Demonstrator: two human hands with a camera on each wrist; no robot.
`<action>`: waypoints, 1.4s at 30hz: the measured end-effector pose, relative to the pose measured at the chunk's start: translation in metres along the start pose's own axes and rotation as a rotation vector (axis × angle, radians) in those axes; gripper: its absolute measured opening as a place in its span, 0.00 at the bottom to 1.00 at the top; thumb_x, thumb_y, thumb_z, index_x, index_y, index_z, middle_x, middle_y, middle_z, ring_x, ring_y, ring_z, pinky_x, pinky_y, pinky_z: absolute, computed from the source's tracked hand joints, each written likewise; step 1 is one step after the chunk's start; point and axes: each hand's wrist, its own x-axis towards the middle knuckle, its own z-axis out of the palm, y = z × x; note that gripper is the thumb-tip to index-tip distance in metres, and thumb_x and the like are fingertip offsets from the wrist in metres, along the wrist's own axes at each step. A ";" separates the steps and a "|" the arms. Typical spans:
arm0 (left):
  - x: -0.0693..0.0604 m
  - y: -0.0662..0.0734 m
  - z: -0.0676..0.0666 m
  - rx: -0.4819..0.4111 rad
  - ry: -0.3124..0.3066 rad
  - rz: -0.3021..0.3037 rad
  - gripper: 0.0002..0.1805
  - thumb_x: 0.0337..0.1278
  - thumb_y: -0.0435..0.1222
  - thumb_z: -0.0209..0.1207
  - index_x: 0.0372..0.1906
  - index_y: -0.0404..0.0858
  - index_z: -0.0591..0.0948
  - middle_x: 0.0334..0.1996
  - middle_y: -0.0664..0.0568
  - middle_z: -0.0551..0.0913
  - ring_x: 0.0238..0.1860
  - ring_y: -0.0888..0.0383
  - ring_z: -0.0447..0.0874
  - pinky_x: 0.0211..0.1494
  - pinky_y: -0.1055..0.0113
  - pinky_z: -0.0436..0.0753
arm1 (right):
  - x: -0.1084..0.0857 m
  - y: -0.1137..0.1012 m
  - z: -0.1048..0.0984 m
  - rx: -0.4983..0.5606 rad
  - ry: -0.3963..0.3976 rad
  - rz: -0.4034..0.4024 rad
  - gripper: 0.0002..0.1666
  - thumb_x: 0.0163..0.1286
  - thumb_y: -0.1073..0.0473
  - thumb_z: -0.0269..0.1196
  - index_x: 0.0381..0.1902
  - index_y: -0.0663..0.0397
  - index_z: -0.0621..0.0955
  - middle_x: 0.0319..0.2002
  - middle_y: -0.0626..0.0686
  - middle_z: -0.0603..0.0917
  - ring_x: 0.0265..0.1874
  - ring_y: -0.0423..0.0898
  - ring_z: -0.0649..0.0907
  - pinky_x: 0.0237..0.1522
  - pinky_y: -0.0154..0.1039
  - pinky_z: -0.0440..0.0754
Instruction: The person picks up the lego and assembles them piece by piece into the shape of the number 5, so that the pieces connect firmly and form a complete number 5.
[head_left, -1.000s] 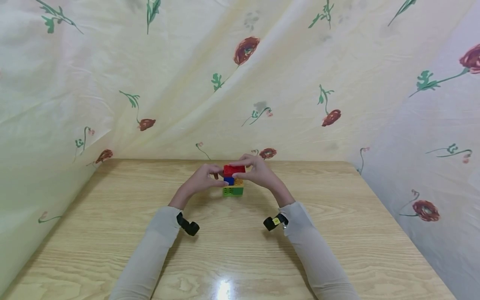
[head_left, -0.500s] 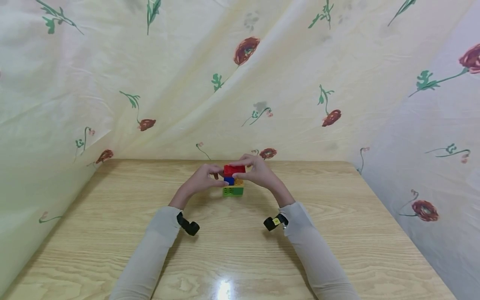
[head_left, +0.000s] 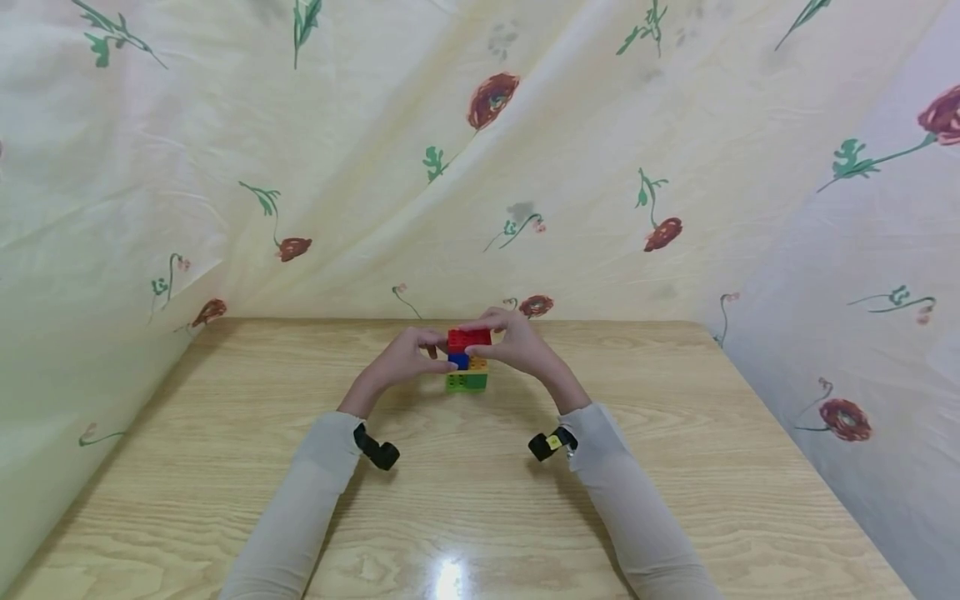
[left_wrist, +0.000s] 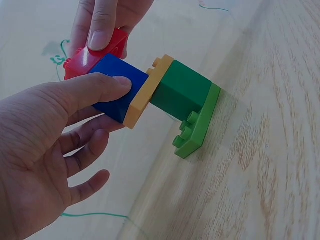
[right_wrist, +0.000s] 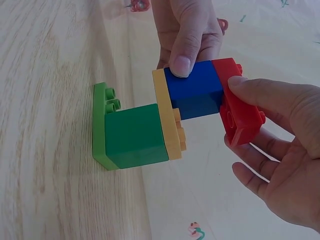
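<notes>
A tower of toy building bricks stands on the table between both hands. At its bottom lies a flat light green plate (right_wrist: 99, 131), with a dark green brick (right_wrist: 135, 137) on one half of it. Above that comes a thin orange-yellow plate (right_wrist: 166, 115). A blue brick (right_wrist: 196, 92) sits on one side of this plate, and a red brick (right_wrist: 244, 120) tops the blue one, jutting out past it. My left hand (head_left: 402, 360) pinches the blue brick, its thumb on the near face. My right hand (head_left: 521, 343) grips the red brick between thumb and fingers.
The wooden table (head_left: 465, 483) reaches back to a flowered cloth (head_left: 360, 167) that hangs behind it and along both sides. The tower is close to the table's far edge. A black camera is strapped to each wrist.
</notes>
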 end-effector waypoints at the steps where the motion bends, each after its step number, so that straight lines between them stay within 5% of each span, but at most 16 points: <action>1: 0.000 0.000 0.000 0.002 -0.001 0.002 0.16 0.59 0.37 0.72 0.51 0.38 0.88 0.46 0.48 0.90 0.46 0.52 0.81 0.55 0.54 0.78 | 0.000 0.000 0.000 0.001 -0.001 0.002 0.21 0.64 0.59 0.73 0.57 0.50 0.87 0.48 0.54 0.85 0.49 0.51 0.77 0.57 0.54 0.74; 5: 0.001 0.000 -0.001 0.008 0.000 0.005 0.16 0.59 0.38 0.72 0.51 0.38 0.88 0.45 0.48 0.90 0.46 0.51 0.81 0.54 0.57 0.78 | 0.001 0.001 -0.001 0.008 -0.008 0.002 0.22 0.65 0.59 0.73 0.57 0.49 0.86 0.51 0.54 0.85 0.52 0.52 0.78 0.62 0.62 0.74; 14: 0.001 -0.002 -0.001 0.009 0.006 -0.012 0.15 0.58 0.38 0.72 0.50 0.39 0.88 0.45 0.50 0.90 0.45 0.54 0.82 0.55 0.58 0.79 | 0.002 0.004 -0.001 -0.011 -0.018 -0.018 0.23 0.66 0.58 0.73 0.59 0.49 0.85 0.55 0.53 0.85 0.54 0.51 0.79 0.61 0.57 0.76; 32: 0.000 -0.003 0.002 0.007 0.024 -0.004 0.16 0.56 0.38 0.73 0.50 0.40 0.89 0.44 0.51 0.91 0.45 0.52 0.82 0.51 0.61 0.79 | 0.001 0.006 -0.006 0.024 -0.046 -0.040 0.27 0.65 0.60 0.72 0.62 0.57 0.82 0.60 0.57 0.84 0.58 0.54 0.79 0.64 0.61 0.75; 42: 0.000 -0.002 0.002 0.000 0.032 0.004 0.16 0.55 0.38 0.74 0.49 0.41 0.89 0.42 0.51 0.91 0.41 0.55 0.81 0.50 0.61 0.79 | -0.002 0.013 -0.010 0.079 -0.036 -0.011 0.29 0.66 0.57 0.73 0.64 0.50 0.81 0.61 0.55 0.84 0.59 0.52 0.81 0.67 0.60 0.74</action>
